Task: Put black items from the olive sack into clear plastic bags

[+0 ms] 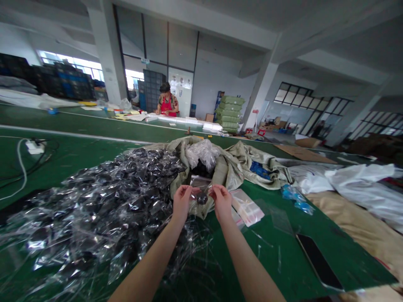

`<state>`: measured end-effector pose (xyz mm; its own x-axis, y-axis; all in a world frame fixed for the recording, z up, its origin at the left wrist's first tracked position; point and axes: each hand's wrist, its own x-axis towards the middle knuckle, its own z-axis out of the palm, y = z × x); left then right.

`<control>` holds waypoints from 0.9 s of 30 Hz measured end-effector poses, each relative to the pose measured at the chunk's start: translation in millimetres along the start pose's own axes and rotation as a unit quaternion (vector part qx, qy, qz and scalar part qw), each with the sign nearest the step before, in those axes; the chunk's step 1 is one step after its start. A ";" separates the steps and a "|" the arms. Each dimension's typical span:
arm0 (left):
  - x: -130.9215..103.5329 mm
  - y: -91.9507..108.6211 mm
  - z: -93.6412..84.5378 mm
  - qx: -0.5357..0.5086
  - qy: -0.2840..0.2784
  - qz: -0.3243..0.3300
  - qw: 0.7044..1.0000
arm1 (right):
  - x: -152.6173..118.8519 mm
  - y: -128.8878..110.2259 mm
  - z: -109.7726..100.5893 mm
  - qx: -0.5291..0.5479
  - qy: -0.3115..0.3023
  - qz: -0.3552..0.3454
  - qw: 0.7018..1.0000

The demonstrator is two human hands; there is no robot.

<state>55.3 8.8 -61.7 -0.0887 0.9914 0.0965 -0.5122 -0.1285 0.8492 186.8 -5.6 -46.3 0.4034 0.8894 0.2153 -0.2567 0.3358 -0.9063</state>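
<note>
Between my two hands is a clear plastic bag (201,183) with a small dark round piece (202,198) in it. My left hand (182,200) pinches the bag's left side, while my right hand (221,200) pinches the right side. Just behind them lies an open grey-green sack (220,171) with crumpled clear plastic (204,153) and dark items at its mouth. To the left spreads a large heap of dark pieces in clear bags (126,193). By my right hand rests a stack of flat clear bags (247,206).
A phone (318,261) lies at the right on the green table (280,268). Another sack (262,164) holds blue items, with blue packets (296,199) beside it. White plastic and brown cloth (352,222) line the right side. Across the table sits a person in a red apron (168,105).
</note>
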 end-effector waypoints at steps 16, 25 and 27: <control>6.5 18.2 21.7 0.475 -0.144 0.426 0.756 | -13.8 -10.3 -10.4 -0.212 -0.068 -0.086 0.971; 16.0 13.3 15.2 0.519 -0.192 0.490 0.673 | -18.2 -11.3 -18.6 -0.268 -0.083 -0.132 0.951; 21.2 7.0 11.3 0.519 -0.191 0.512 0.657 | -17.1 -9.5 -18.7 -0.279 -0.072 -0.136 0.948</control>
<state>59.5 29.2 -47.8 0.3898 0.3585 0.8482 0.5246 -0.8435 0.1155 198.8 -29.8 -48.2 0.2543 0.8403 0.4788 0.3596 0.3774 -0.8534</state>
